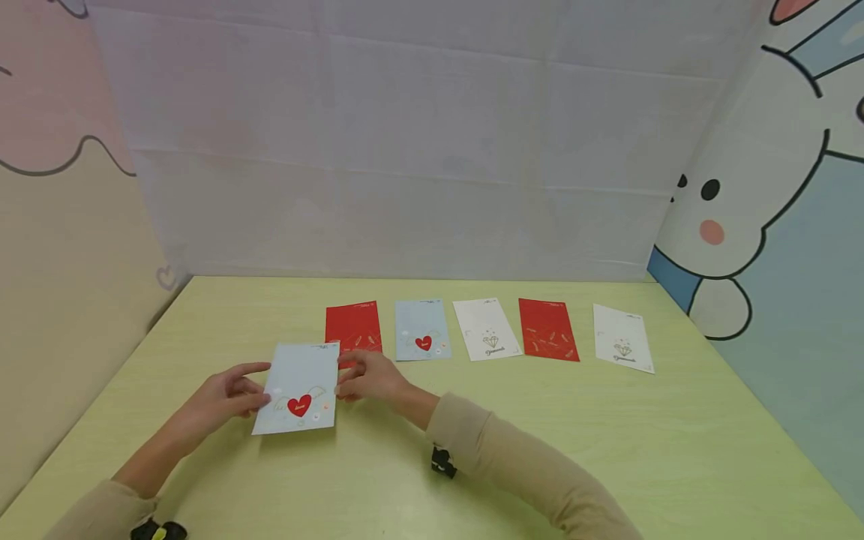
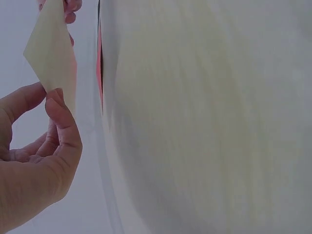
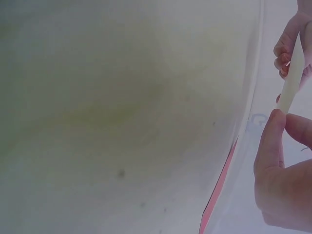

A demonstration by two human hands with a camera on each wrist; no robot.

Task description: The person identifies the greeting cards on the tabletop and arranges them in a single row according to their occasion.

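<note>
Left hand (image 1: 226, 397) pinches the left edge of a light blue card (image 1: 304, 371), thumb against fingers, gap only as wide as the paper; right hand (image 1: 371, 379) does the same on the right edge, other fingers bent in. Held card is thin, smooth, stiff-looking paper, rectangular, printed with a red heart (image 1: 299, 406) low down, pale gold wing-like lines beside it; the back looks plain and pale in the wrist views. It's up off the table (image 1: 540, 450), slightly tilted, shadow underneath, left of centre, in front of the row's left end. Beige fabric sleeves (image 1: 533, 465), small black thing at each cuff. Just behind the right hand, a red card (image 1: 352, 326) lies partly covered from view by hand and held card. Going right along the row: matching blue card (image 1: 421, 315) with heart, white card (image 1: 482, 322) with a line-drawn diamond, second red card (image 1: 549, 330) with fine pale marks, another white diamond card (image 1: 622, 337) at the end, turned a bit. All flat, rectangular. Table is pale yellow-green, faint wood grain. Behind: creased white sheet (image 1: 432, 150), cartoon-printed wall (image 1: 756, 210) on the right.
</note>
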